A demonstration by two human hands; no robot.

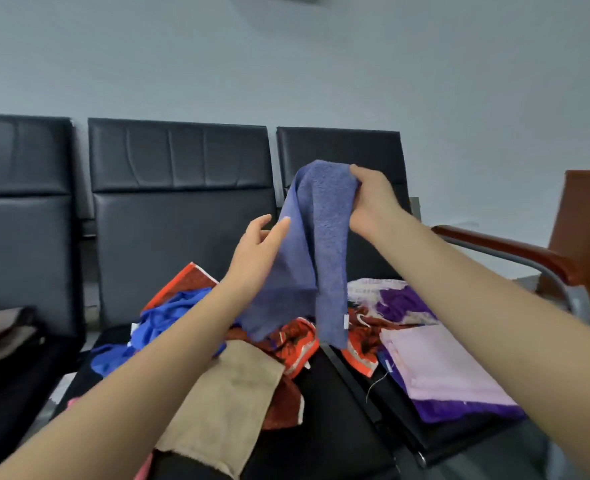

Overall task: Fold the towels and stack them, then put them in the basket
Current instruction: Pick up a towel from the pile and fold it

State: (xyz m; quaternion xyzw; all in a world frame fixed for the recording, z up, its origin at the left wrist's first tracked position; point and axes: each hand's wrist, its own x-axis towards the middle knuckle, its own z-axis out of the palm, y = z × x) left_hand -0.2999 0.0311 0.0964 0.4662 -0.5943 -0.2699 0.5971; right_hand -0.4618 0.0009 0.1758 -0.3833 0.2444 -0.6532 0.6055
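Right hand [373,199] is raised with its fingers bunched over the top of the blue-purple towel [317,251], gripping it so it hangs straight down. Left hand [257,251] sits just below and left of that grip, fingers relaxed and mostly straight, brushing the towel's side edge. Under the dangling end there's a messy pile: tan cloth [224,407], red patterned cloth [295,341], pink folded towel [446,362]. All on black padded seats [179,202] against a pale wall [286,64].
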